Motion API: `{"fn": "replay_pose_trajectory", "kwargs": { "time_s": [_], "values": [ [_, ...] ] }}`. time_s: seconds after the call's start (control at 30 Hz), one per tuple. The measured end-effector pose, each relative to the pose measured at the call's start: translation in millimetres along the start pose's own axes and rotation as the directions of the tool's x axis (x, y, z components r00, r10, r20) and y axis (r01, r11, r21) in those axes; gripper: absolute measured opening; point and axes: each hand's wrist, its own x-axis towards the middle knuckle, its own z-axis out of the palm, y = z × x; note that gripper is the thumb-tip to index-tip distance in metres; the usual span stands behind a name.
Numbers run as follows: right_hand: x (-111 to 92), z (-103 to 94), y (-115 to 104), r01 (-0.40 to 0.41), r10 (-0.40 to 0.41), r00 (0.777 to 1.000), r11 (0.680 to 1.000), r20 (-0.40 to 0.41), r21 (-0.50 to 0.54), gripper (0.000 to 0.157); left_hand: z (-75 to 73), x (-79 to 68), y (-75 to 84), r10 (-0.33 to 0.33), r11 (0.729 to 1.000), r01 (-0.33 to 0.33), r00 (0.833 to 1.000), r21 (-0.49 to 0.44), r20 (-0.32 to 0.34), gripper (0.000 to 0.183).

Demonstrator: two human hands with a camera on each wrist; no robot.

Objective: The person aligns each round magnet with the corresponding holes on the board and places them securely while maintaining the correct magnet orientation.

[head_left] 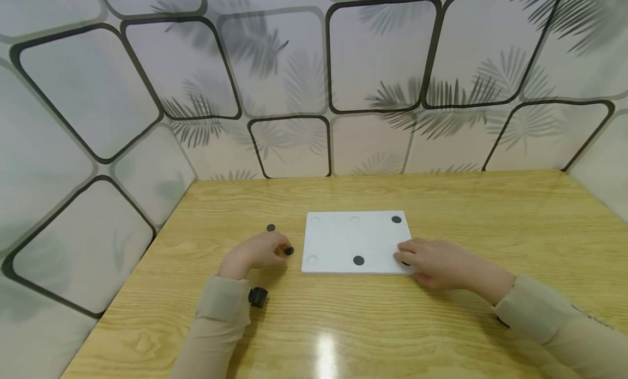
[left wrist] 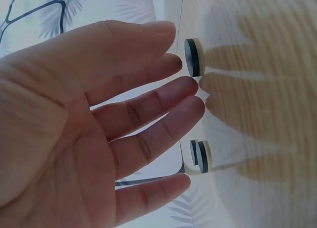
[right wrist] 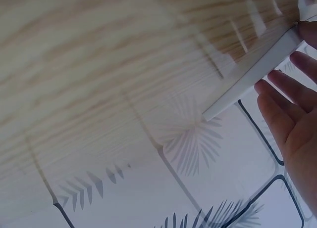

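A white board (head_left: pixel 338 237) lies on the wooden table with shallow round recesses in it. One black disc (head_left: pixel 396 220) sits at its far right corner, another black disc (head_left: pixel 358 260) near the middle of its front edge. My right hand (head_left: pixel 434 263) rests on the board's right end, partly covering a third disc there. In the right wrist view, its fingers (right wrist: pixel 277 107) extend along the board's edge. Left of the board, my left hand (head_left: pixel 257 252) is at a loose black disc (left wrist: pixel 192 57), fingers extended and fingertips close beside it.
Farther back on the left, a black disc (head_left: pixel 271 227) lies on the table (head_left: pixel 235 204); the left wrist view shows two discs close together there. A patterned backdrop (head_left: pixel 289 62) stands behind the table and along its left side. A small black device (head_left: pixel 258 297) is at the left wrist.
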Motion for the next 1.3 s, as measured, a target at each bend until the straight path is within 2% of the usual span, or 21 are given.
{"fn": "replay_pose_trajectory", "kwargs": {
  "time_s": [0.13,0.27,0.5,0.57,0.73,0.87,1.0,1.17,1.3],
  "values": [
    [0.0,0.1,0.1,0.011,-0.011,1.000,1.000,-0.020,-0.007,0.037,0.3,1.7,2.7,0.008,1.000,-0.008,1.000,0.000,-0.022,0.022],
    [-1.3,0.6,0.8,0.026,-0.026,0.999,1.000,-0.042,-0.014,0.036,1.3,4.9,4.4,0.003,0.999,0.000,0.998,0.054,-0.060,0.024],
    [-2.6,1.9,1.1,0.041,-0.042,0.998,0.999,-0.052,-0.014,0.036,1.3,12.4,10.7,-0.014,0.987,0.033,0.993,0.157,-0.120,0.007],
    [-2.0,2.3,1.1,0.048,-0.049,0.997,0.999,-0.053,-0.012,0.037,1.6,13.6,12.6,-0.024,0.984,0.045,0.992,0.173,-0.121,0.002],
    [-0.1,3.7,1.8,0.042,-0.042,0.998,0.999,-0.036,-0.008,0.036,3.4,15.3,15.5,-0.028,0.980,0.052,0.992,0.191,-0.122,0.014],
    [0.7,3.4,2.3,0.047,-0.047,0.998,0.999,-0.033,-0.009,0.035,3.5,15.2,17.9,-0.026,0.980,0.046,0.994,0.193,-0.106,0.006],
    [1.8,1.5,2.2,0.050,-0.050,0.997,0.999,-0.054,0.000,0.034,2.4,16.5,19.0,-0.033,0.982,0.048,0.996,0.182,-0.085,0.005],
    [1.9,-0.3,1.8,0.037,-0.037,0.998,0.999,-0.049,0.012,0.034,3.0,20.2,17.1,-0.034,0.985,0.044,0.998,0.166,-0.060,0.027],
    [1.8,-1.1,1.6,0.026,-0.026,0.999,1.000,-0.039,0.016,0.033,3.8,21.6,16.9,-0.050,0.987,0.056,0.998,0.150,-0.047,0.034]
  ]
}}
